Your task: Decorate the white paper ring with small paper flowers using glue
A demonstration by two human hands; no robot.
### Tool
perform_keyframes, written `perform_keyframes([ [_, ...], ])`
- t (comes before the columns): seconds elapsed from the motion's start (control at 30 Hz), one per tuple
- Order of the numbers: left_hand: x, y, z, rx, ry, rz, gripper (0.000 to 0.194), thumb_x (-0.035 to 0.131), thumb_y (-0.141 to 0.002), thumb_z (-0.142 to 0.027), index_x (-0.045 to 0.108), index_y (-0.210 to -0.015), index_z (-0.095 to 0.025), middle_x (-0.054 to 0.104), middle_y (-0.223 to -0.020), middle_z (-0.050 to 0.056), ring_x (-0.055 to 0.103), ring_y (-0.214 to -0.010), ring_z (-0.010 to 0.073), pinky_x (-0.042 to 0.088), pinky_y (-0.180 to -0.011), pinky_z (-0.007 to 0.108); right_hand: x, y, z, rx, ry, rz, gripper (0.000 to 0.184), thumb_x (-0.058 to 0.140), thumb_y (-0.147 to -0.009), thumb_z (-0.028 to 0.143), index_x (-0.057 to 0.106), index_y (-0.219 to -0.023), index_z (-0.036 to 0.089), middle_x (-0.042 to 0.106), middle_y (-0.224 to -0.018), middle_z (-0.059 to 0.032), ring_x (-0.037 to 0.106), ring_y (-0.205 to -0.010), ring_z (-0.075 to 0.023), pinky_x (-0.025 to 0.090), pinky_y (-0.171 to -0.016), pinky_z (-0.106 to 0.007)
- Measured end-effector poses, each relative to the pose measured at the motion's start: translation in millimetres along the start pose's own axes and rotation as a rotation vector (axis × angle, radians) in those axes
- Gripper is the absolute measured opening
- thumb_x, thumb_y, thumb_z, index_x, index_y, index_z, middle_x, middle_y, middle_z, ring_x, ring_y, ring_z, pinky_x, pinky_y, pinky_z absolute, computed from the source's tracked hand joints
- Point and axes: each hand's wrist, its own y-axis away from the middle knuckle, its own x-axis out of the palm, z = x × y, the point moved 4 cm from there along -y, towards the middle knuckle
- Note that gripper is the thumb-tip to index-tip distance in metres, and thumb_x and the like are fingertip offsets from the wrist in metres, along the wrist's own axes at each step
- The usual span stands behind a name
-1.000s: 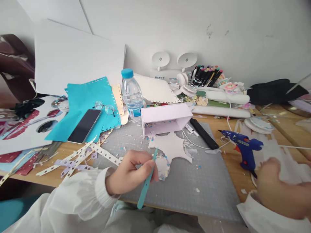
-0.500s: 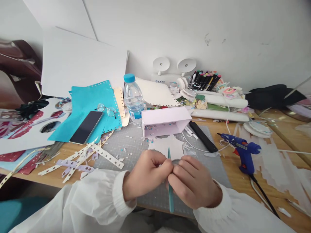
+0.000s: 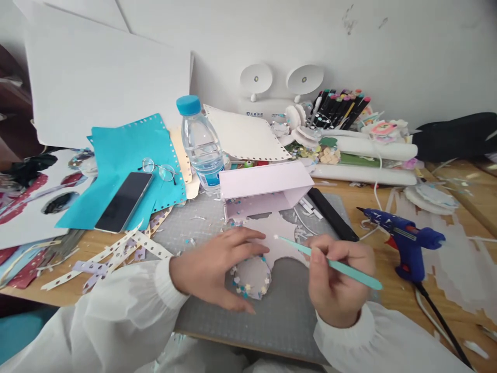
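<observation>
A pale round disc (image 3: 251, 278) lies on the grey cutting mat (image 3: 248, 321), its rim dotted with small blue, white and cream stars. My left hand (image 3: 219, 267) arches around its left side with fingers and thumb spread; whether the fingertips touch the disc is unclear. Held in my right hand (image 3: 339, 277) are turquoise tweezers (image 3: 351, 273), pointing left. At their tip is a tiny white piece, over a pale scallop-cut sheet (image 3: 285, 228). Behind the hands stands a pale lilac open box (image 3: 266, 181) with small confetti pieces inside.
A water bottle (image 3: 202, 145) stands behind the mat. On the left lie a phone (image 3: 124, 202), glasses (image 3: 159, 170), turquoise sheets (image 3: 124, 150) and punched paper strips (image 3: 93, 264). A blue glue gun (image 3: 406, 241) with its cord sits at right, near a black bar (image 3: 332, 213).
My hands have moved apart from being together. The right hand has shifted right, with the tweezers swung from upright to slanting. The starred disc now shows under my left hand. The view has tilted slightly.
</observation>
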Motion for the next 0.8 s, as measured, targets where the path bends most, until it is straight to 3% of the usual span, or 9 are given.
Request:
perform_keyframes([
  [0.1, 8.5, -9.5, 8.5, -0.002, 0.064, 0.038, 0.07, 0.077, -0.066, -0.049, 0.051, -0.122, -0.016, 0.063, -0.114, 0.016, 0.059, -0.107, 0.0298, 0.044, -0.095, 0.042, 0.1, 1.9, -6.5, 0.182, -0.131, -0.049, 0.016, 0.051, -0.087, 0.01, 0.042, -0.086, 0.023, 0.042, -0.061, 0.005, 0.041, -0.051, -0.0119, 0.034, -0.047, -0.026],
  [0.27, 2.2, -18.4, 10.3, -0.033, 0.177, -0.09, 0.062, 0.078, -0.061, -0.052, 0.055, -0.107, -0.017, 0.066, -0.097, 0.009, 0.062, -0.087, 0.0231, 0.047, -0.079, 0.034, -2.9, -0.3, -9.0, 0.395, -0.287, -0.113, 0.017, 0.05, -0.089, 0.012, 0.04, -0.083, 0.024, 0.039, -0.059, 0.0057, 0.042, -0.052, -0.0117, 0.04, -0.049, -0.026],
  [0.47, 3.2, -9.3, 15.6, -0.104, 0.07, -0.225, 0.062, 0.075, -0.059, -0.058, 0.057, -0.101, -0.017, 0.066, -0.09, 0.009, 0.061, -0.081, 0.0232, 0.047, -0.074, 0.034, 10.7, 3.3, 5.9, 0.404, -0.307, 0.016, 0.017, 0.046, -0.09, 0.011, 0.037, -0.081, 0.024, 0.035, -0.057, 0.0049, 0.041, -0.051, -0.0117, 0.041, -0.046, -0.026],
  [0.8, 8.7, -8.6, 14.0, -0.105, -0.019, -0.25, 0.063, 0.074, -0.058, -0.06, 0.056, -0.101, -0.016, 0.067, -0.088, 0.009, 0.061, -0.077, 0.0231, 0.047, -0.07, 0.035, 17.2, 12.7, 7.3, 0.423, -0.203, 0.101, 0.017, 0.044, -0.089, 0.009, 0.039, -0.084, 0.023, 0.036, -0.056, 0.0044, 0.041, -0.049, -0.0123, 0.036, -0.043, -0.027],
])
